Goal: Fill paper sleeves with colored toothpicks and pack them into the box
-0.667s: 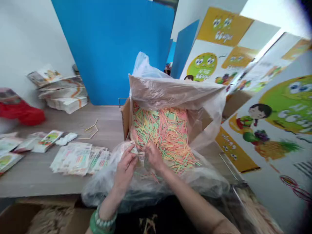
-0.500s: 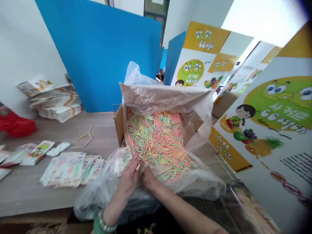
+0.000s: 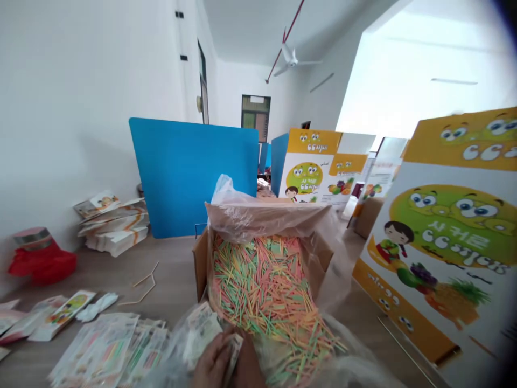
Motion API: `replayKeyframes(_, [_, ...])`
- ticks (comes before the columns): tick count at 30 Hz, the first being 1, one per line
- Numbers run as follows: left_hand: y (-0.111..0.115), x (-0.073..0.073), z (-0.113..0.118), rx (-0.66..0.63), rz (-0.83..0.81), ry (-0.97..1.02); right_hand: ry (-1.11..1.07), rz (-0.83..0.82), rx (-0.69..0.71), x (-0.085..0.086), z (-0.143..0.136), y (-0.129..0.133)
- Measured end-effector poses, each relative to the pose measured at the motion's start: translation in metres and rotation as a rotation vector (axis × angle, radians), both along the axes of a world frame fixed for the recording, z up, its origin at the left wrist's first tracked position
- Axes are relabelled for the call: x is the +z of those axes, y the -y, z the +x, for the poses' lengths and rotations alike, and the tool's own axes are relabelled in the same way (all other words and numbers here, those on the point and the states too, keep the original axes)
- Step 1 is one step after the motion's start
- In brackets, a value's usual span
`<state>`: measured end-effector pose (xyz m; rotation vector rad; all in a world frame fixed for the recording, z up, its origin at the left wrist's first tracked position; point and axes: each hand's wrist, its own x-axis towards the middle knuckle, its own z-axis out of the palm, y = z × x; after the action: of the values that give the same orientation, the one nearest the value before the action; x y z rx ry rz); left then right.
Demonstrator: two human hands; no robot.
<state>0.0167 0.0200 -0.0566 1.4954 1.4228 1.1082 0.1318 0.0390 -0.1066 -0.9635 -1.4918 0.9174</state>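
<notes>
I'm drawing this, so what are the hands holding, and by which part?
The left hand holds a small printed packet by its left side. Whether the right hand grips it too cannot be told.

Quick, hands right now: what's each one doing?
Left hand: closed, holding a small pale packet.
Right hand: right beside the packet, fingers mostly hidden; open or closed cannot be told.

Your left grip [image 3: 213, 360] holds a packet [image 3: 235, 346]; filled packets [image 3: 111, 353] lie left of it, coloured sticks [image 3: 262, 285] in a carton [image 3: 200, 269] beyond it.
</notes>
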Motion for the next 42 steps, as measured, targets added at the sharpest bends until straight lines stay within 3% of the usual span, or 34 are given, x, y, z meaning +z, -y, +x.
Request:
replayKeyframes(4, [0.004,0.032,-0.01,0.15,-0.121,0.415,0.141,0.009,-0.031,0.009,0.013,-0.001])
replayKeyframes(7, [0.014,0.052,-0.017,0.273,-0.165,0.514,0.143,-0.204,0.015,0.029,0.016,0.004])
replayKeyframes(10, [0.018,0.053,-0.023,0.147,-0.278,0.736,0.157,-0.249,-0.006,0.039,0.014,0.004])
replayKeyframes(13, [0.019,0.041,-0.024,0.16,-0.412,0.814,0.132,-0.228,-0.016,0.035,0.016,0.003])
replayKeyframes(17, [0.023,0.03,-0.024,0.155,-0.42,0.73,0.181,-0.159,0.013,0.03,0.02,0.005])
replayKeyframes(22, [0.022,0.026,-0.026,0.155,-0.33,0.435,0.283,-0.054,0.084,0.03,0.023,0.008])
replayKeyframes(30, [0.021,0.021,-0.024,0.116,-0.196,0.231,0.341,-0.114,0.168,0.038,0.03,0.005])
replayKeyframes(33, [0.021,0.023,-0.025,0.154,-0.203,0.147,0.231,-0.145,0.131,0.058,0.036,0.003])
replayKeyframes(37, [0.02,0.031,-0.024,0.085,-0.135,0.07,-0.165,-0.12,0.017,0.104,0.037,-0.001])
replayKeyframes(40, [0.019,0.038,-0.017,0.038,-0.092,0.052,-0.324,-0.084,0.059,0.131,0.026,0.0])
replayKeyframes(42, [0.019,0.043,-0.013,0.025,-0.099,0.079,-0.341,-0.09,0.111,0.137,0.017,0.001])
